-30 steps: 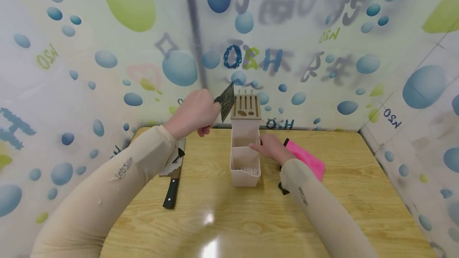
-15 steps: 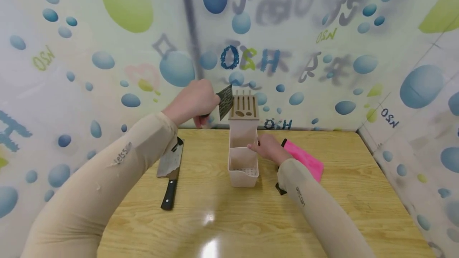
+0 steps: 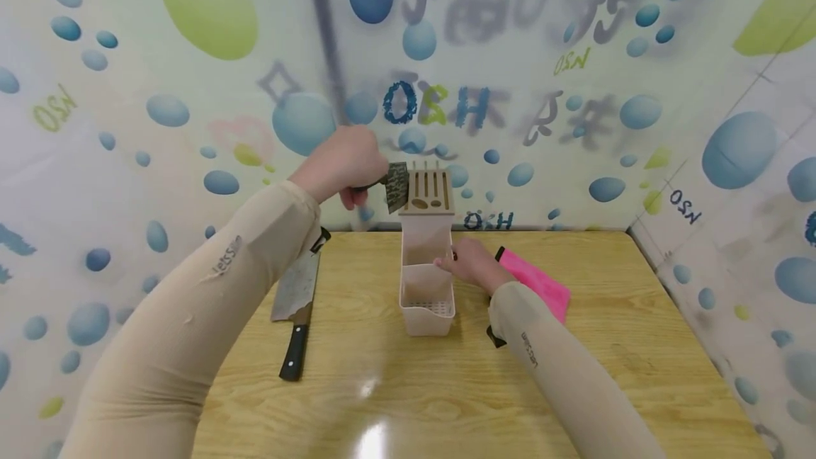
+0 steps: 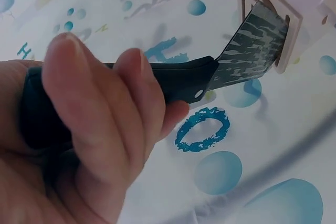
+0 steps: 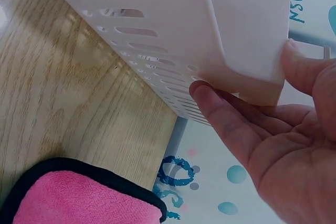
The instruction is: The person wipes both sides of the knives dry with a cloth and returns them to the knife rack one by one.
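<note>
My left hand (image 3: 349,161) grips the black handle of a kitchen knife (image 4: 254,45) with a broad, mottled grey blade. In the left wrist view the blade's far end overlaps the outermost slot of the slotted brown top (image 4: 289,53). That top caps a pale pink knife holder (image 3: 427,322), upright on the table, with two compartments in front. My right hand (image 3: 474,262) holds the holder's right side, thumb on the compartment rim and fingers against the outer wall (image 5: 252,90). Flat on the table at left lies a cleaver (image 3: 298,289), partly behind my left sleeve.
A pink cloth (image 3: 538,282) with black edging lies to the right of the holder, partly behind my right arm. The wooden table (image 3: 382,388) ends at a patterned wall covering (image 3: 542,41) at the back.
My left hand has risen, and the knife has turned so its blade's top end sits lower beside the slotted top. My right hand keeps its hold. The head view has shifted slightly.
</note>
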`<state>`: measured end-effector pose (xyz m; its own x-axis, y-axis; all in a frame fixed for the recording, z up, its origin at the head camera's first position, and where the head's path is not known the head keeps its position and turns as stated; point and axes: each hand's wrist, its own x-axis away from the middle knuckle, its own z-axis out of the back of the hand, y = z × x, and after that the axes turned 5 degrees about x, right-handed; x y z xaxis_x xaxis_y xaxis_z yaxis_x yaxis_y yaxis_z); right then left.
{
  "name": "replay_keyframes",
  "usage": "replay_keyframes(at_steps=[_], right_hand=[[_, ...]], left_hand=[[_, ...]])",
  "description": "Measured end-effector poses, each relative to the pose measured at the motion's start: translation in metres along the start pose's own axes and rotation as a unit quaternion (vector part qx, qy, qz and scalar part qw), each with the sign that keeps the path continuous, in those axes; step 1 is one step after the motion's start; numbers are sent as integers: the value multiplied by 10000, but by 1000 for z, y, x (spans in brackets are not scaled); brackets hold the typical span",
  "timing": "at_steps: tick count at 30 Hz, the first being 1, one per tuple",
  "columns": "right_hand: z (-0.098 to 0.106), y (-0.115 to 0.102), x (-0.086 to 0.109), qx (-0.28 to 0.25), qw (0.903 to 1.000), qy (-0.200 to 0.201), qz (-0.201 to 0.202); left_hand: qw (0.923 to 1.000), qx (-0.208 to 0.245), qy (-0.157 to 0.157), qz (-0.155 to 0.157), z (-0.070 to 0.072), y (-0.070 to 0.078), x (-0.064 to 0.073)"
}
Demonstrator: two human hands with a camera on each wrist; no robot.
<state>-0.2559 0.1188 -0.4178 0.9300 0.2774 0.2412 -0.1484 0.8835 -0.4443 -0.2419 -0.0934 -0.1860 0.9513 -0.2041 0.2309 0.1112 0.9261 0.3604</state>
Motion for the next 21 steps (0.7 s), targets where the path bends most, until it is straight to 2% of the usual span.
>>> replay_keyframes(at_steps=[10,16,21], right_hand=[[-2,0,0,-134,9999,13,-47],[-3,1,-2,-153,9998,50,-131],[-3,2,0,-161,9997,60,-148]], left_hand=[[9971,70,740,141,-4,1,-7],[9927,133,1196,-123,-4,-1,-11],[9852,97,1649,-467,-6,-2,-13]])
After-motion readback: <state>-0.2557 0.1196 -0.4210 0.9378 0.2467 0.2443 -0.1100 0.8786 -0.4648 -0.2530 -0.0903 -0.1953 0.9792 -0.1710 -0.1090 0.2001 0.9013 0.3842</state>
